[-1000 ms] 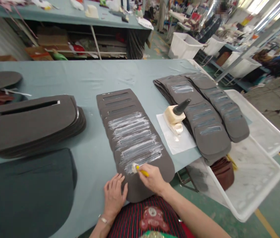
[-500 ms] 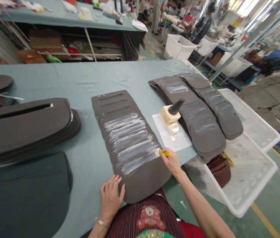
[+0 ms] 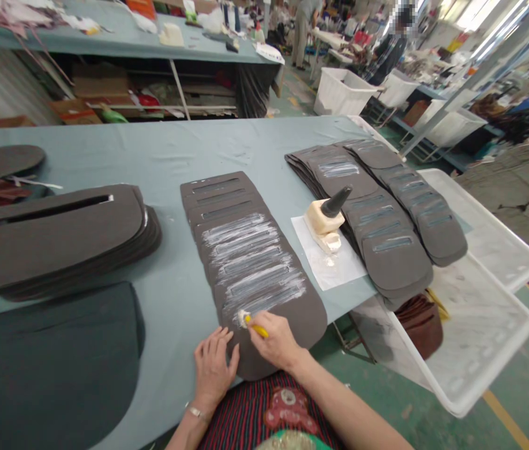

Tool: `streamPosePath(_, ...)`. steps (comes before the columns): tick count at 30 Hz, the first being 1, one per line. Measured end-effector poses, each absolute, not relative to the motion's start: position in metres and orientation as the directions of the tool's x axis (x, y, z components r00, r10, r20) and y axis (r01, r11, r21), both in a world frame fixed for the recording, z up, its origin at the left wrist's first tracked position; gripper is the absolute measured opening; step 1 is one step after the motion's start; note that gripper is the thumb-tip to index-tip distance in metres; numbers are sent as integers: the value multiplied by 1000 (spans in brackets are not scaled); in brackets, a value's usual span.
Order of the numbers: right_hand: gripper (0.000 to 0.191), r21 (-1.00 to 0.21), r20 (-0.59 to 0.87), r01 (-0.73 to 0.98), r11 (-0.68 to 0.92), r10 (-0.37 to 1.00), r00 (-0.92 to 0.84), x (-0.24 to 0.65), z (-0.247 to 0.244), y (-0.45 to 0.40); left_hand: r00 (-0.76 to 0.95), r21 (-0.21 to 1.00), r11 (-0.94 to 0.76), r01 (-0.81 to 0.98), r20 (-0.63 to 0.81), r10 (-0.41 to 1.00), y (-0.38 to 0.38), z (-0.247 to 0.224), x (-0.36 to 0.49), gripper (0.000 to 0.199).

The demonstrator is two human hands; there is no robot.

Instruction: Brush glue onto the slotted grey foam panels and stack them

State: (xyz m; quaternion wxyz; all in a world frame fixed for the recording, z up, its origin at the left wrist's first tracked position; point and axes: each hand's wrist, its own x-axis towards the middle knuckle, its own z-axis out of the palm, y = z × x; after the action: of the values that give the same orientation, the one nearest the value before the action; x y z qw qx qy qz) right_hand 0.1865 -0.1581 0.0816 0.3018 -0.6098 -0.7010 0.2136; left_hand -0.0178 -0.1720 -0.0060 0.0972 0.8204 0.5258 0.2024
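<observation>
Gripping a yellow-handled brush (image 3: pixel 257 326) in curled fingers, the right hand (image 3: pixel 274 340) presses its white-coated bristles onto the nearest piece of the overlapping grey panels (image 3: pixel 273 312), close to that piece's left edge. The left hand (image 3: pixel 215 365) is open, palm down, fingers slightly spread, its fingertips touching the panels' left edge while the rest lies over the desk (image 3: pixel 170 337). The panels lie fanned on the desk in front of the person, with white streaks around several of their slots. To their right, a cream bottle (image 3: pixel 323 220) with a dark cone-shaped nozzle stands on a white sheet (image 3: pixel 327 269), between them and more stacked grey panels (image 3: pixel 398 262). Well to the left lies a thick stack of slotted dark pieces (image 3: pixel 58 237).
</observation>
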Motion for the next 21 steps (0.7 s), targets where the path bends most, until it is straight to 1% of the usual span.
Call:
streamPosePath(1, 12, -674, 149, 718, 172, 984, -95, 184, 79, -160, 367, 373, -431, 822, 231, 901, -172, -6, -18, 26)
streamPosePath(2, 13, -677, 139, 720, 151, 987, -76, 190, 76, -162, 368, 375, -431, 821, 230, 901, -172, -6, -18, 26)
streamPosePath(6, 16, -653, 137, 756, -36, 977, 165, 261, 69, -163, 362, 379, -420, 825, 217, 906, -173, -5, -18, 26)
streamPosePath(8, 18, -624, 156, 776, -93, 958, 241, 291, 68, -162, 359, 385, -419, 823, 221, 907, -173, -4, -19, 26)
streamPosePath(11, 20, -597, 175, 793, -123, 944, 279, 304, 70, -160, 357, 404, -419, 813, 224, 907, -173, -3, -21, 26)
streamPosePath(14, 21, -639, 140, 747, -185, 927, 349, 306, 79, -157, 352, 435, -415, 799, 220, 910, -173, -4, -23, 26)
streamPosePath(17, 23, -713, 90, 615, -336, 826, 556, 330, 94, -145, 324, 497, -394, 773, 224, 919, -172, -6, -26, 31)
streamPosePath(19, 27, -742, 113, 534, -405, 710, 695, 359, 108, -133, 273, 555, -365, 748, 244, 930, -170, -8, -29, 38)
streamPosePath(21, 30, -745, 165, 500, -441, 604, 780, 388, 120, -119, 192, 614, -317, 723, 262, 946, -167, -12, -32, 42)
